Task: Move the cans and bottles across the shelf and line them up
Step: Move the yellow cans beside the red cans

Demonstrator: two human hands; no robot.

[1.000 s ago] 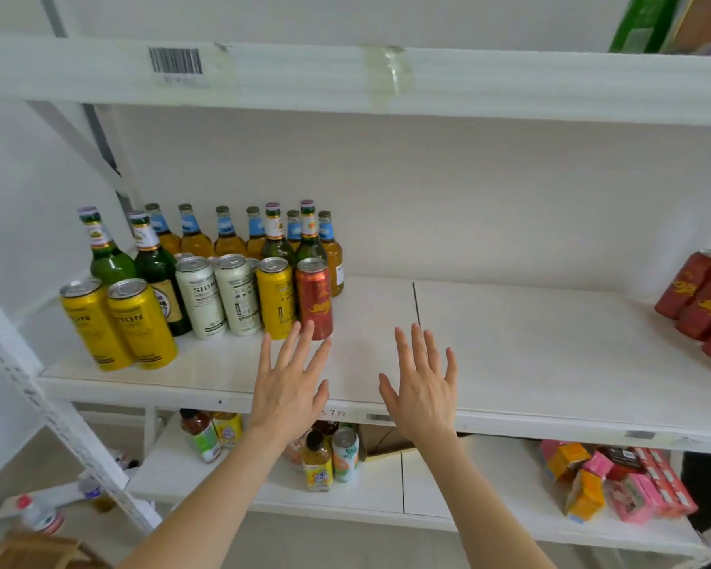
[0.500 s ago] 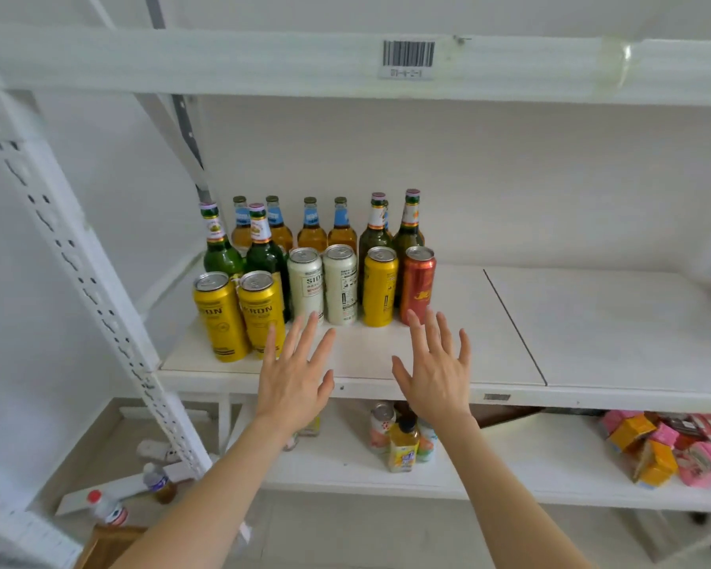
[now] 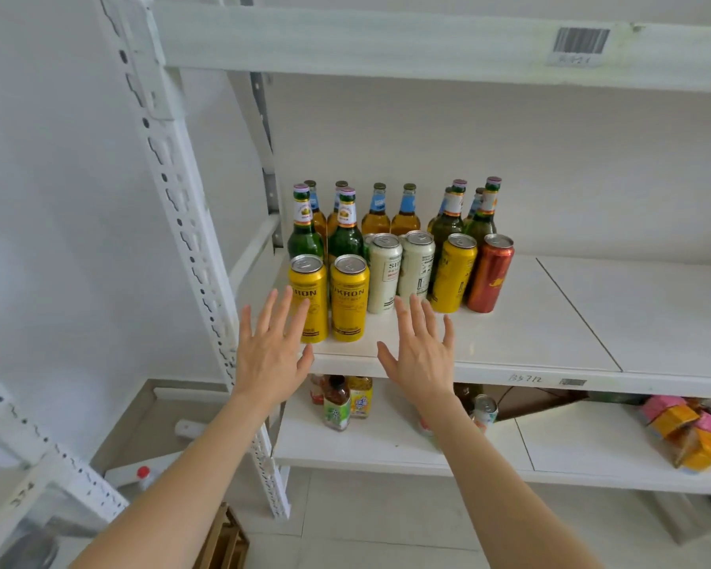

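Note:
A cluster of cans and bottles stands at the left end of the white shelf (image 3: 530, 355). Two yellow cans (image 3: 347, 297) are in front, then two white cans (image 3: 384, 273), another yellow can (image 3: 454, 277) and a red can (image 3: 489, 277). Green bottles (image 3: 304, 227) and amber bottles (image 3: 376, 211) stand behind them. My left hand (image 3: 269, 355) is open with fingers spread, just in front of the leftmost yellow can. My right hand (image 3: 421, 351) is open too, held before the white cans, holding nothing.
A perforated white upright (image 3: 181, 223) stands left of the shelf. The upper shelf beam (image 3: 386, 39) carries a barcode label. The lower shelf holds small bottles (image 3: 337, 402), a can and coloured cartons (image 3: 686, 429). The shelf stretches bare to the right of the red can.
The view has swung left, so the cluster now sits to the right of centre. Both hands have stayed open and moved up close to the front cans.

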